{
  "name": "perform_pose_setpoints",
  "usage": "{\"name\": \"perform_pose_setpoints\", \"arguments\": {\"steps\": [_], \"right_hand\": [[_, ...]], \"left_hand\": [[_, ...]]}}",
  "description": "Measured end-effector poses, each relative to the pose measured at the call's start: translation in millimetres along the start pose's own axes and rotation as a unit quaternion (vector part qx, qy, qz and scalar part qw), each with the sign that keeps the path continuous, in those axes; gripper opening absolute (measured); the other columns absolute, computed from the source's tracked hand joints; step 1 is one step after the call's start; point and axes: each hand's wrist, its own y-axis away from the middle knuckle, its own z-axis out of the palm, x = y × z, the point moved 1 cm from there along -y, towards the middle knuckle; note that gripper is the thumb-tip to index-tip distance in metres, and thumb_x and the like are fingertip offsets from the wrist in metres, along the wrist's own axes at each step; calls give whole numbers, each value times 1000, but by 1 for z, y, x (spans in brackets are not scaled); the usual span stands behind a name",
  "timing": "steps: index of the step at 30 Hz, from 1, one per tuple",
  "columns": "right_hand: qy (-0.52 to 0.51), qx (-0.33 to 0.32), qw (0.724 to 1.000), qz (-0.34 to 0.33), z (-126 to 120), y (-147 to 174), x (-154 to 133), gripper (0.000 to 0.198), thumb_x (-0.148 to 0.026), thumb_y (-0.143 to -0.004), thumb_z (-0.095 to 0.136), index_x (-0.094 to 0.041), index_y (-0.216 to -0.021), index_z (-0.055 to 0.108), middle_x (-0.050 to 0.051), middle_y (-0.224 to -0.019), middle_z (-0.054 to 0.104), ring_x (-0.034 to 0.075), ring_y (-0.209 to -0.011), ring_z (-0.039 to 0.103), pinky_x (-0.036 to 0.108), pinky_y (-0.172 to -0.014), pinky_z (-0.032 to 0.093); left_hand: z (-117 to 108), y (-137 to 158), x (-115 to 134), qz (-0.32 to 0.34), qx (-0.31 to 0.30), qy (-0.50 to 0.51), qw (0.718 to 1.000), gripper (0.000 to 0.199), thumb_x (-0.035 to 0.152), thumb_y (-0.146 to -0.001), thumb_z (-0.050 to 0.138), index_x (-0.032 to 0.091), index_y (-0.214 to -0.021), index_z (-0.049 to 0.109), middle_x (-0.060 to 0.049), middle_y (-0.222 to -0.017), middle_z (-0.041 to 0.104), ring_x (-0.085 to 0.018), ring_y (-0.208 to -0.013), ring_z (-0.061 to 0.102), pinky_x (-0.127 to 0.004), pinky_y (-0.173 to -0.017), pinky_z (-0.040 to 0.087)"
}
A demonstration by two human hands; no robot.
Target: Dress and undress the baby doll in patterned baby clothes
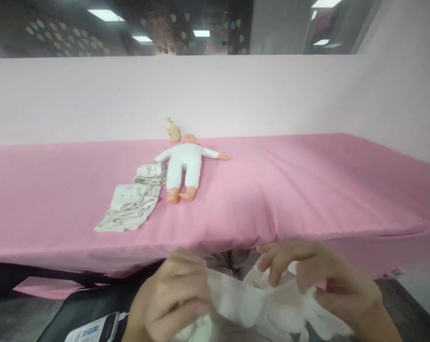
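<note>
Close to me, below the table's front edge, a white cloth (236, 299) with soft folds stretches between my two hands. My left hand (175, 294) is closed round its left end. On the other side, my right hand (325, 280) has its fingers curled over the cloth's upper edge. The lower part of the cloth runs out of the picture, and whether it is a garment or a plain piece I cannot tell. Farther off, a baby doll (184, 161) in a white suit lies on its back on the pink-covered table (307, 190), arms spread and feet towards me.
Left of the doll lie a small folded printed cloth (150, 174) and a larger folded pile (129, 209). A pump bottle (172, 130) stands by the doll's head at the wall. At lower left are a black seat (90, 304) and a white device with a cable (93, 328).
</note>
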Motion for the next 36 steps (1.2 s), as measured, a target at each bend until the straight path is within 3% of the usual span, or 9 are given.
{"name": "perform_pose_setpoints", "arguments": {"steps": [3, 6, 10, 16, 19, 24, 27, 30, 36], "right_hand": [[221, 54, 972, 62, 12, -10, 14, 31, -30, -94, 50, -19, -66, 54, -1, -63, 56, 12, -66, 57, 39, -96, 49], [374, 110, 916, 96, 21, -13, 34, 43, -33, -92, 54, -19, -54, 41, -4, -52, 38, 9, -51, 38, 28, -66, 49], [379, 161, 905, 104, 24, -12, 46, 42, -30, -92, 55, -19, -57, 33, -6, -52, 29, 6, -46, 27, 22, -43, 23], [366, 281, 881, 106, 43, -15, 50, 33, -21, -90, 56, -20, -64, 36, -6, -56, 36, 5, -47, 31, 19, -44, 27], [352, 323, 871, 112, 68, -17, 48, 17, -11, -90, 48, -20, -76, 47, -3, -62, 49, 7, -50, 43, 19, -48, 35], [256, 348, 897, 91, 122, -22, 30, 17, -14, -90, 48, -21, -106, 52, 5, -80, 63, 15, -70, 61, 24, -60, 50], [213, 306, 925, 76, 143, -24, 25, 29, -34, -93, 50, -17, -117, 50, 10, -88, 64, 20, -80, 63, 30, -68, 54], [248, 335, 905, 80, 146, -20, 31, 42, -40, -88, 58, -17, -123, 50, 14, -99, 62, 24, -90, 63, 36, -76, 56], [66, 376, 913, 145, 120, 3, 39, 42, -9, -85, 53, -27, -122, 51, 4, -104, 67, 14, -92, 67, 22, -81, 56]], "left_hand": [[-5, -17, -8, 6, -24, -126, 992, 26, 27, -95, 45, 19, -74, 57, 1, -57, 53, -10, -50, 49, -24, -51, 36], [-3, -26, -20, 24, 4, -226, 974, 15, 27, -91, 57, 17, -81, 56, 3, -66, 57, -8, -58, 53, -21, -54, 36], [4, -25, -36, -16, -16, -278, 960, 17, 29, -93, 54, 16, -81, 54, 1, -75, 57, -9, -65, 56, -21, -60, 38], [9, -26, -48, -223, -108, -270, 930, 19, 21, -91, 47, 21, -107, 57, -1, -89, 64, -14, -67, 60, -24, -59, 36], [18, -24, -42, -263, -162, -219, 926, 17, 29, -91, 47, 20, -82, 59, 0, -70, 60, -15, -64, 56, -25, -59, 31], [48, -12, -31, -325, -41, 54, 943, 24, 30, -83, 56, 18, -68, 40, 5, -60, 40, -9, -57, 38, -21, -54, 28], [63, -1, -32, -412, 116, 280, 859, 22, 39, -85, 56, 21, -90, 44, 7, -62, 40, -7, -53, 37, -19, -52, 31], [67, 11, -29, -434, 188, 378, 795, 51, 50, -86, 55, 24, -127, 40, 6, -61, 46, -8, -51, 43, -19, -53, 37], [67, 37, -19, -336, 178, 332, 863, 65, 37, -86, 61, 27, -143, 32, -5, -95, 71, -22, -99, 65, -37, -98, 45]]}}
